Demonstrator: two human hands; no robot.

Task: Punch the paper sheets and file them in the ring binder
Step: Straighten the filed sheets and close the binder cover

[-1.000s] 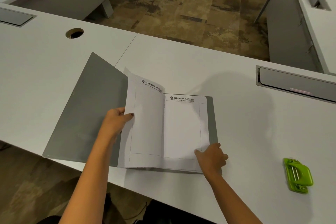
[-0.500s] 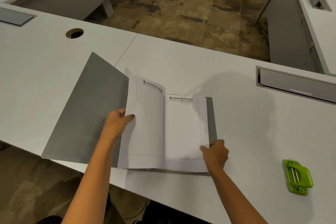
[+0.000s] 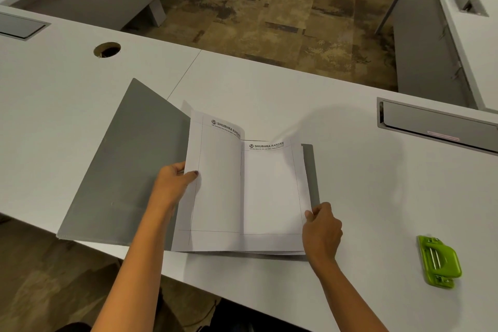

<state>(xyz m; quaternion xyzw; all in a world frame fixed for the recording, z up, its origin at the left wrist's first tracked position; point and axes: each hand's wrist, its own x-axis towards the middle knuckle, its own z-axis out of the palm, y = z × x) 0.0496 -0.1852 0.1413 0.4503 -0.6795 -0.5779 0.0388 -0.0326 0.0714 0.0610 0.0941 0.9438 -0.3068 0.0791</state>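
Paper sheets (image 3: 242, 191): thin, limp, easily creased; lying in the open grey binder (image 3: 113, 170) on the tabletop (image 3: 269, 83). Left edge pinched by left hand (image 3: 172, 186), right edge by right hand (image 3: 322, 226); best held by margins. Green hole punch (image 3: 439, 261) well apart.

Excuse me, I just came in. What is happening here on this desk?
A person is working with a grey binder that lies open on the white desk. The left hand holds up the left edge of the lifted paper sheets, and the right hand pinches the right edge of the flat sheets. A green hole punch sits untouched on the desk to the right. The sheets seem to be turned or arranged; no rings are visible.
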